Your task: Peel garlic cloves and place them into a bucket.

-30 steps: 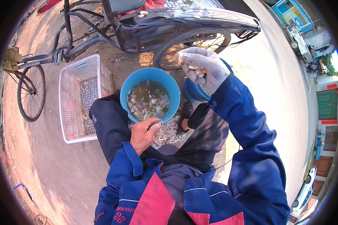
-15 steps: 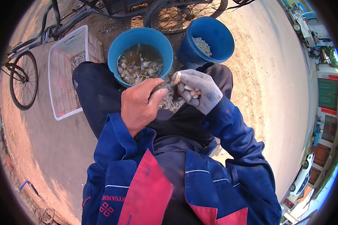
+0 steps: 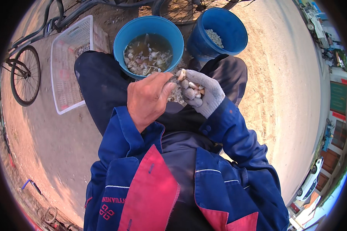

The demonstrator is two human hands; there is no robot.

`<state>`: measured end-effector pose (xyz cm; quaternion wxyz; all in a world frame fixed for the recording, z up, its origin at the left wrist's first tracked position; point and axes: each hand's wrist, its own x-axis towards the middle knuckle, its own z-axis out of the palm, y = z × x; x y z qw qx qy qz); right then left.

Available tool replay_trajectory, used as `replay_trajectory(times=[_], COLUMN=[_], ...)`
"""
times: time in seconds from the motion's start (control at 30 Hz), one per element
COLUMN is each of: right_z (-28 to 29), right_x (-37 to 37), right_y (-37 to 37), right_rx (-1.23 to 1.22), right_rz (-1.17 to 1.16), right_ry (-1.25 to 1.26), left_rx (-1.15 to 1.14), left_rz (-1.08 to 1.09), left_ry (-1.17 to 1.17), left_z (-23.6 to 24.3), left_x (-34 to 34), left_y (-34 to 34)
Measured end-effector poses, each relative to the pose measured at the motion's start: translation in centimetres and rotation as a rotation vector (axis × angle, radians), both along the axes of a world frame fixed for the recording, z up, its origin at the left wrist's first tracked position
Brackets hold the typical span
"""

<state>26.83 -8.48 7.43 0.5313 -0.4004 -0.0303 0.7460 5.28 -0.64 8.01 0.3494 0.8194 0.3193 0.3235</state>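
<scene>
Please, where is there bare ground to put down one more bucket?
There is bare ground left of the left sleeve, nearer than the white crate. A sandy stretch lies right of the right bucket. Crowded: the near side of the left bucket, where the left hand, gloved right hand and pale peelings appear close together.

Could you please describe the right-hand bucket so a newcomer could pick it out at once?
Below the spoked wheel at the picture's top edge, beyond the gloved right hand, stands the darker blue bucket. Small whitish pieces lie inside, whereas the lighter bucket to its left holds murky water.
</scene>
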Motion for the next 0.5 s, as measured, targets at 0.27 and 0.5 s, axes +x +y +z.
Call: replay_trajectory(times=[0.27, 0.5], right_z=[-1.3, -1.2], right_x=[-0.4, -1.2], right_y=[0.1, 0.5], right_rx=[0.000, 0.000], right_rz=[-0.005, 0.026], right_ry=[0.009, -0.283], left_rx=[-0.024, 0.069], left_rz=[-0.014, -0.024], left_ry=[0.039, 0.084], left_z=[-0.9, -2.0], left_x=[-0.6, -0.6], left_y=[0.2, 0.2])
